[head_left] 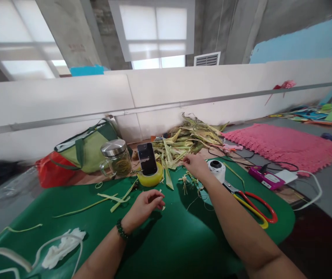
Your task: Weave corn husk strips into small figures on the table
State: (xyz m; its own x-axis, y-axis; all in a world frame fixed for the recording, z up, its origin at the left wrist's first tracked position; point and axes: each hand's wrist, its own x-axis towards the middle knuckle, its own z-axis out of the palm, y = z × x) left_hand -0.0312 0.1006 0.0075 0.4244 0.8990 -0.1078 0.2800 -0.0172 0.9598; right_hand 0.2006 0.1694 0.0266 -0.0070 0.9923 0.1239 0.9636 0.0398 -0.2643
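Note:
My left hand (pixel 145 208), with a dark beaded bracelet (pixel 122 229) at its wrist, is closed over the green tabletop (pixel 166 248). Pale edges of what looks like a small corn husk piece (pixel 163 208) show at its fingertips. Farther forward, my right hand (pixel 197 166) has its fingers pinched together at the near side of a pile of corn husks (pixel 195 133); what they hold, if anything, is too small to make out. Below that hand lies a little knotted husk figure (pixel 185 184). Loose husk strips (pixel 119 198) are scattered left of centre.
A phone (pixel 147 159) leans upright in a yellow tape roll (pixel 150 178) beside a lidded glass mug (pixel 116 159). Scissors (pixel 253 205) and a white roll (pixel 217 170) are by my right forearm. A purple power strip (pixel 266 177), cables and crumpled tissue (pixel 64 248) lie toward the sides.

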